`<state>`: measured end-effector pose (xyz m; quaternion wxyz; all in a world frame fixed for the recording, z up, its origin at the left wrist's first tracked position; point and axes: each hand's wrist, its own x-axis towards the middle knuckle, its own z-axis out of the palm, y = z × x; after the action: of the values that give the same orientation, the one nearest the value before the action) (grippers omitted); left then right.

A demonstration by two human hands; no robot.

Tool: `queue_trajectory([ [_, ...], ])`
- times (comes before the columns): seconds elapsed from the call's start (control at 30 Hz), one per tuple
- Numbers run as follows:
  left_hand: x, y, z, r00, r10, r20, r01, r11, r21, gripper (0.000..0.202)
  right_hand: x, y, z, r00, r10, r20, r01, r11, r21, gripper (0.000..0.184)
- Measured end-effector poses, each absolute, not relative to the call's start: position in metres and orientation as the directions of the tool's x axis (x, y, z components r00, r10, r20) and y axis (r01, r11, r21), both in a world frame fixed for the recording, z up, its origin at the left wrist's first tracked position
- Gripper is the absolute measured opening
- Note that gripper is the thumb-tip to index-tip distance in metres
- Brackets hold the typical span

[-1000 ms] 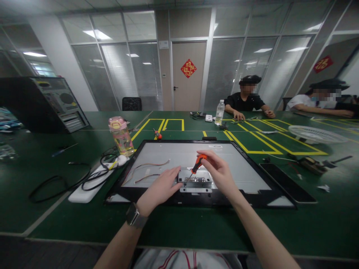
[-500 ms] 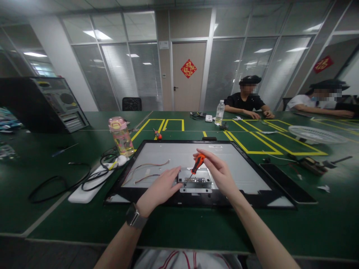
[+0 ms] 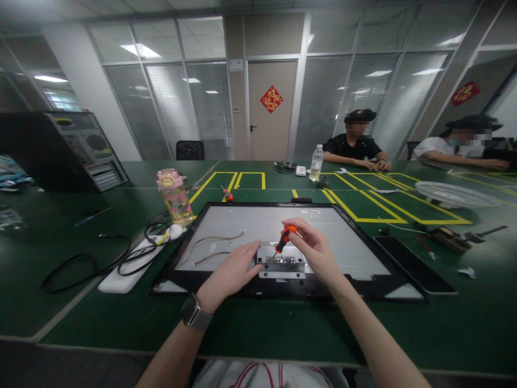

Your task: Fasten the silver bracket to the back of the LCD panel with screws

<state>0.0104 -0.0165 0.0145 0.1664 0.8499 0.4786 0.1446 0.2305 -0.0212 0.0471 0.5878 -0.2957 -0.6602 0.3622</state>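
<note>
A display panel [image 3: 351,242] with a black frame lies flat on the green table in front of me. Near its front edge sits a metal bracket [image 3: 281,274]. My right hand [image 3: 317,250] grips an orange and black screwdriver [image 3: 286,240] by its handle, tilted, with the shaft pointing down and left to the bracket's left part. My left hand [image 3: 238,268] lies with fingers stretched out at the bracket's left side, touching it. Two thin cables [image 3: 216,237] lie on the panel's left half.
To the left are a white power strip [image 3: 129,272] with black cords, a pink-lidded bottle [image 3: 175,199] and a black computer case [image 3: 76,151]. A black phone-like slab [image 3: 414,264] lies right of the panel. Two people sit across the table near a clear bottle [image 3: 316,163].
My right hand has turned slightly around the screwdriver's handle, its fingers curling more. The screwdriver has shifted a little to the right at the top. My left hand stays where it was.
</note>
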Motion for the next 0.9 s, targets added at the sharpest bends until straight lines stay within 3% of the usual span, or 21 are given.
queue_trajectory([
  [0.23, 0.0102, -0.0168, 0.0144, 0.499, 0.862, 0.094, 0.766, -0.489, 0.418, 0.057, 0.2326, -0.0205, 0.0466, -0.17, 0.823, 0.542, -0.042, 0.544, -0.838, 0.03],
  [0.47, 0.0093, -0.0152, 0.0109, 0.505, 0.855, 0.118, 0.754, -0.504, 0.421, 0.057, 0.2309, -0.0207, 0.0459, -0.115, 0.815, 0.567, -0.017, 0.569, -0.822, 0.021],
  [0.6, 0.0098, -0.0143, 0.009, 0.501, 0.856, 0.127, 0.754, -0.504, 0.422, 0.057, 0.2306, -0.0219, 0.0472, -0.163, 0.821, 0.546, -0.069, 0.543, -0.837, 0.028],
  [0.8, 0.0111, -0.0168, 0.013, 0.499, 0.861, 0.1, 0.769, -0.493, 0.408, 0.057, 0.2306, -0.0228, 0.0483, -0.188, 0.799, 0.571, -0.087, 0.565, -0.82, 0.017],
  [0.9, 0.011, -0.0174, 0.0141, 0.495, 0.864, 0.09, 0.774, -0.486, 0.406, 0.058, 0.2334, -0.0227, 0.0482, -0.223, 0.806, 0.549, -0.065, 0.549, -0.833, 0.022],
])
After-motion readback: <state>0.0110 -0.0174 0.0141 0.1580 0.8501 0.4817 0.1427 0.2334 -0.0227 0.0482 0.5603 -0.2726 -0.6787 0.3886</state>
